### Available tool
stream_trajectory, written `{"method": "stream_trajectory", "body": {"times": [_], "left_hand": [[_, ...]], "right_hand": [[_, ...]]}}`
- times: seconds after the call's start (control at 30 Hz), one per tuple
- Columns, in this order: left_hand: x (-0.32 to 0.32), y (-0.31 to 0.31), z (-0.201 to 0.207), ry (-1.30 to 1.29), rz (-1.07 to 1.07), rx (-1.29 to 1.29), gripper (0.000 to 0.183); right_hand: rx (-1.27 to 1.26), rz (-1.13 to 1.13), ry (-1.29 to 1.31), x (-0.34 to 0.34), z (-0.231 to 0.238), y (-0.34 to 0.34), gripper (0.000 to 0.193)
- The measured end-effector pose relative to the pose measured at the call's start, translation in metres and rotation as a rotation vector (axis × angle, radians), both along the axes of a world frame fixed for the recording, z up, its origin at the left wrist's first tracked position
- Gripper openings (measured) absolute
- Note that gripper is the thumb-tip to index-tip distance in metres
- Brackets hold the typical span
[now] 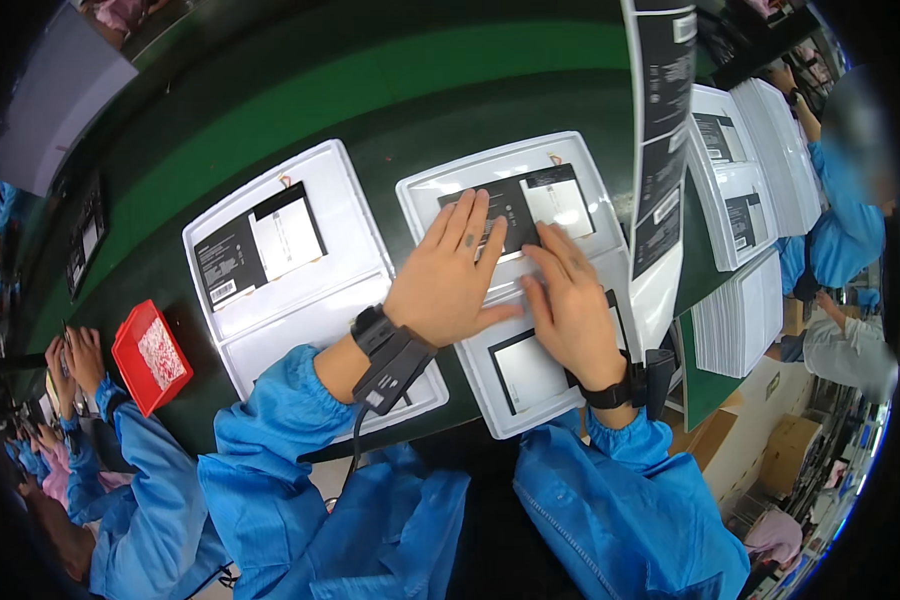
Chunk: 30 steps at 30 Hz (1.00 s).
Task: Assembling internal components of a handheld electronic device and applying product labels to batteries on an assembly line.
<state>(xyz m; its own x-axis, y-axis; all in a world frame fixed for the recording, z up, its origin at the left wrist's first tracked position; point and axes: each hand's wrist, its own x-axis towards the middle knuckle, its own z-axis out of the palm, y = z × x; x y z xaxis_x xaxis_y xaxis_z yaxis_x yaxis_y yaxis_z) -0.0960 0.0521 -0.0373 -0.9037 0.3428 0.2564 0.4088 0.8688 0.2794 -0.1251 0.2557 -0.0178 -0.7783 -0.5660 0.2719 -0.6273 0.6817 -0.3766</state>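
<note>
A flat black-and-white battery pack (560, 205) with a small wire tab lies in the upper compartment of a white tray (410, 195). My left hand (450, 275) rests on the pack's black printed part, fingers stretched out and apart, thumb pointing right. Beside it, my right hand (575, 325) touches the pack's lower edge with its fingertips, fingers slightly bent and holding nothing I can see. Another pack (520, 375) lies in the tray's lower compartment, partly under my right hand. A hanging sheet of black-and-white labels (660, 130) stands just right of the tray.
Left of me, a second white tray (355, 195) holds a similar pack (290, 235). A red bin (135, 350) with small white pieces sits near a co-worker's hands (80, 360). Stacked white trays (735, 325) stand at right, near another person in blue (845, 225).
</note>
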Motion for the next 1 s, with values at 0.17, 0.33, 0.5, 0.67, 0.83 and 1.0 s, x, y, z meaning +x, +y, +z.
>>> {"method": "stream_trajectory", "body": {"times": [0.17,0.33,0.5,0.67,0.83,1.0], "left_hand": [[-0.028,0.016,0.004,-0.188,-0.29,0.253,0.104],[-0.062,0.052,0.051,-0.541,-0.288,1.193,0.091],[-0.1,0.103,0.065,-0.634,-0.163,1.845,0.034],[-0.094,0.101,0.074,-0.701,-0.095,1.984,0.038],[-0.089,0.093,0.087,-0.755,-0.073,1.874,0.036],[-0.086,0.094,0.09,-0.772,-0.152,1.828,0.034]], "right_hand": [[-0.441,0.082,-0.298,0.027,0.047,0.016,0.026],[-0.685,-0.319,0.332,-0.022,0.067,0.067,0.023],[-0.834,-0.184,-0.145,-0.081,0.054,0.085,0.021],[-0.659,-0.191,-0.037,-0.076,0.071,0.085,0.014],[-0.705,-0.168,-0.097,-0.081,0.077,0.086,0.015],[-0.628,-0.185,-0.107,-0.075,0.089,0.098,0.013]]}}
